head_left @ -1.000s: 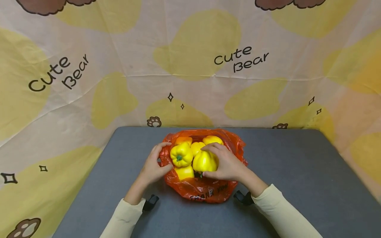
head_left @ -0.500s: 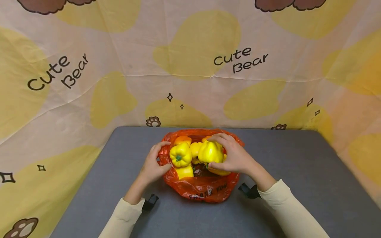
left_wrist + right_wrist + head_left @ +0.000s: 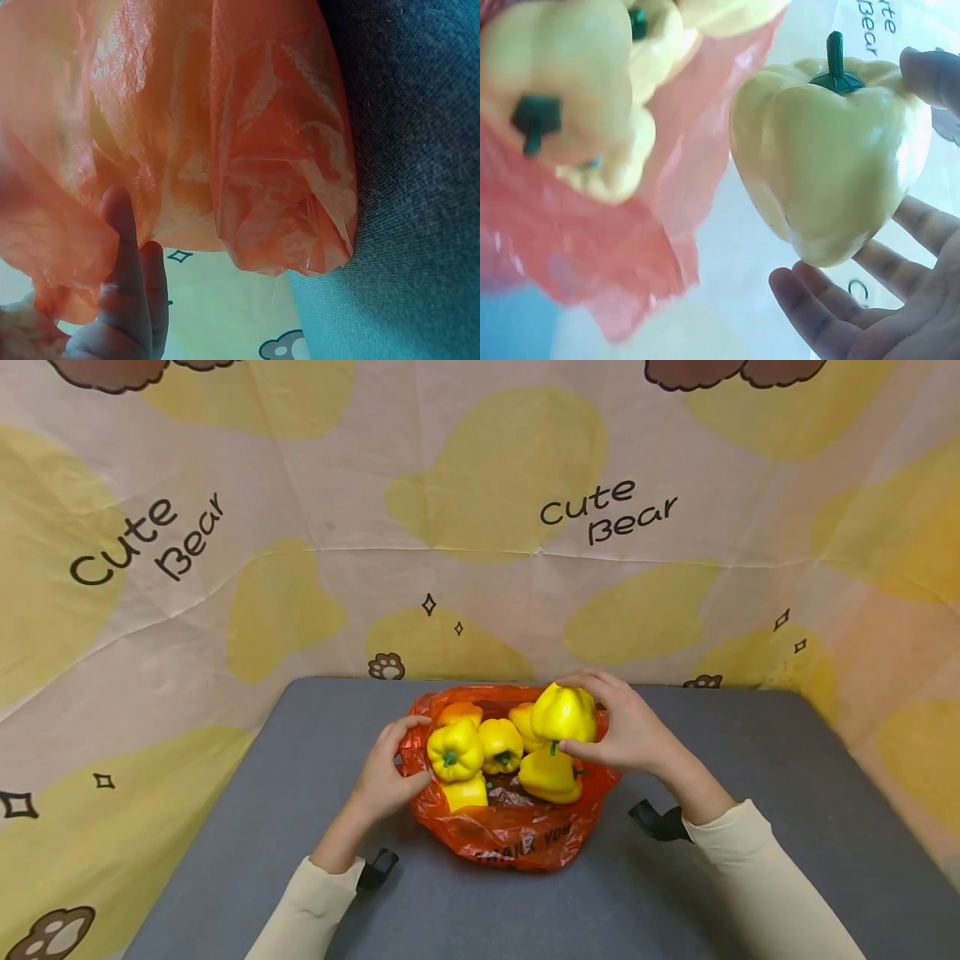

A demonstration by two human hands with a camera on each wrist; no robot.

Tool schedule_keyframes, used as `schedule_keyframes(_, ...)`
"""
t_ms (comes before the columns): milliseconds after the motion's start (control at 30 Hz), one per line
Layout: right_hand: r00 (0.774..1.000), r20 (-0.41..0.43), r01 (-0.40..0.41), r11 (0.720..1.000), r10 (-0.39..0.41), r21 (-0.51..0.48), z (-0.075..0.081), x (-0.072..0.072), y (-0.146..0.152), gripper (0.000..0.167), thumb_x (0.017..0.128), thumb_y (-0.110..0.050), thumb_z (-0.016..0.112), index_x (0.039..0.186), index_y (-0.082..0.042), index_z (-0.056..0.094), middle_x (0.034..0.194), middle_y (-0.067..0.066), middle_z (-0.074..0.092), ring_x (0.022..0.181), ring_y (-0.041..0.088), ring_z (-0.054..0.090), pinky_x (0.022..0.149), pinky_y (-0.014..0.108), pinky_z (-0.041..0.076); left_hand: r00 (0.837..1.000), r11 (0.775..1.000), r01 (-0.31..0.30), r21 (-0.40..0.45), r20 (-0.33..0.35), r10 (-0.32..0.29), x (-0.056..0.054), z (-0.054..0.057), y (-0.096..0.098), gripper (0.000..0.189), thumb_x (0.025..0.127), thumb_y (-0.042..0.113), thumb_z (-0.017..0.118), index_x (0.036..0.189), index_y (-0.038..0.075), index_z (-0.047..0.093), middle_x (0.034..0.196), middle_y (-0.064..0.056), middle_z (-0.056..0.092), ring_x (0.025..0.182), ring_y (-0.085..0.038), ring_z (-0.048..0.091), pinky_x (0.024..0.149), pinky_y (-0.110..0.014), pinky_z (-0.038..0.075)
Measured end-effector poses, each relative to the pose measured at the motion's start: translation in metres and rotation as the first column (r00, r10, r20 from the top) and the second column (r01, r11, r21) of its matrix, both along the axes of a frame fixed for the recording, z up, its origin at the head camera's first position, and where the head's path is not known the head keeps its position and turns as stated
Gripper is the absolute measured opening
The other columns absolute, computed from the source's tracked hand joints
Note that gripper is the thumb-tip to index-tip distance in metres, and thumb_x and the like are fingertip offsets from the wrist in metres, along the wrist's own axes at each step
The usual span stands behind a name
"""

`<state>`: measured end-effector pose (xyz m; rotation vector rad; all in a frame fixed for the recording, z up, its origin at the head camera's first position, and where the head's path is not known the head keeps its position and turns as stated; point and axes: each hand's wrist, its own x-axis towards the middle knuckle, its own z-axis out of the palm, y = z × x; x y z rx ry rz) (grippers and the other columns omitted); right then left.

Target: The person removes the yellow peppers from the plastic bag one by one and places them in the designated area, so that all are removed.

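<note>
My right hand grips a yellow bell pepper, thumb near its green stem and fingers around its far side. This pepper is raised over the right rim of a red plastic bag. At the bag's left edge, my left hand holds the rim between thumb and spread fingers. The left wrist view shows fingers against the crinkled plastic. Inside the bag lie several more bell peppers, among them a yellow one at the left, an orange-topped one behind it and another yellow one at the right.
The bag stands on a grey table near its back edge. A patterned cloth printed with "Cute Bear" hangs behind and along the sides. Black straps show at both wrists, below cream sleeves.
My right hand has lifted the yellow bell pepper from the bag's middle up and to the right, uncovering the peppers beneath. My left hand has stayed at the bag's left edge.
</note>
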<state>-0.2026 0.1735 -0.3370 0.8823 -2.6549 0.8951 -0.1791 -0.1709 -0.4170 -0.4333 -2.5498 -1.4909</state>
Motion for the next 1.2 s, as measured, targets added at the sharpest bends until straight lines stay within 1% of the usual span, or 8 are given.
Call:
schedule_keyframes(133,1.0,-0.005,0.025,1.0,-0.025,-0.013,0.005,-0.004,0.012,0.073,0.068,-0.031,0.085,0.133,-0.017,0.054,0.134,0.005,0.051,0.113,0.025,0.053,0.086,0.05,0.051,1.0,1.0,-0.001,-0.006,-0.006,0.001,0.0,0.0,0.0,0.067,0.068,0.002,0.073,0.13,0.015,0.052,0.127,-0.017,0.048,0.108,-0.033,0.053,0.082,-0.041,0.053)
schedule_keyframes(300,0.998,-0.017,0.066,0.998,-0.067,-0.008,0.009,-0.011,0.027,0.075,0.068,-0.026,0.085,0.134,-0.013,0.052,0.133,0.008,0.052,0.11,0.025,0.054,0.083,0.047,0.051,1.0,1.0,-0.005,0.001,0.005,0.005,-0.001,0.0,-0.001,0.067,0.068,0.001,0.073,0.13,0.016,0.052,0.128,-0.017,0.047,0.107,-0.034,0.054,0.081,-0.04,0.053)
schedule_keyframes(467,0.994,0.009,0.107,0.994,-0.107,-0.009,0.011,-0.015,0.042,0.079,0.069,-0.023,0.084,0.137,-0.007,0.045,0.132,0.015,0.052,0.109,0.031,0.054,0.085,0.052,0.05,1.0,1.0,-0.011,-0.005,0.008,0.011,-0.002,-0.001,-0.002,0.068,0.068,-0.001,0.074,0.13,0.018,0.052,0.126,-0.017,0.048,0.107,-0.033,0.055,0.079,-0.037,0.054)
schedule_keyframes(600,0.989,0.026,0.144,0.99,-0.144,0.002,0.01,-0.018,0.053,0.078,0.07,-0.022,0.083,0.136,-0.006,0.045,0.131,0.017,0.052,0.108,0.034,0.054,0.085,0.054,0.049,1.0,1.0,-0.016,-0.002,0.013,0.016,-0.001,0.0,-0.002,0.068,0.068,-0.001,0.073,0.13,0.018,0.052,0.126,-0.016,0.049,0.107,-0.033,0.055,0.079,-0.035,0.053)
schedule_keyframes(767,0.985,0.018,0.172,0.985,-0.172,0.015,0.005,-0.025,0.067,0.073,0.07,-0.021,0.082,0.133,-0.005,0.049,0.129,0.019,0.051,0.108,0.034,0.051,0.083,0.054,0.05,1.0,1.0,-0.018,-0.006,0.01,0.018,-0.001,0.0,-0.002,0.068,0.067,0.0,0.073,0.13,0.017,0.052,0.125,-0.016,0.05,0.107,-0.032,0.054,0.079,-0.034,0.052)
schedule_keyframes(933,0.976,0.056,0.208,0.978,-0.209,0.025,-0.003,-0.03,0.08,0.073,0.071,-0.022,0.082,0.134,-0.006,0.049,0.131,0.02,0.047,0.109,0.036,0.049,0.083,0.057,0.048,1.0,1.0,-0.016,-0.01,0.004,0.016,0.0,-0.001,-0.002,0.067,0.068,0.001,0.073,0.13,0.016,0.052,0.124,-0.016,0.05,0.107,-0.032,0.055,0.079,-0.033,0.053)
schedule_keyframes(1100,0.964,0.092,0.243,0.967,-0.25,0.075,-0.012,-0.035,0.089,0.074,0.073,-0.026,0.081,0.135,-0.004,0.048,0.129,0.022,0.047,0.106,0.037,0.048,0.08,0.054,0.047,1.0,1.0,-0.019,-0.008,0.012,0.019,0.0,0.0,-0.002,0.068,0.068,0.0,0.073,0.131,0.017,0.052,0.125,-0.016,0.05,0.107,-0.032,0.055,0.079,-0.035,0.053)
schedule_keyframes(1200,0.959,0.102,0.255,0.962,-0.265,0.101,-0.019,-0.038,0.094,0.075,0.073,-0.028,0.081,0.136,-0.004,0.049,0.128,0.023,0.047,0.107,0.038,0.047,0.079,0.054,0.047,1.0,1.0,-0.02,-0.009,0.019,0.02,0.0,0.0,-0.002,0.068,0.069,0.0,0.073,0.131,0.018,0.051,0.125,-0.016,0.05,0.107,-0.032,0.055,0.079,-0.035,0.054)
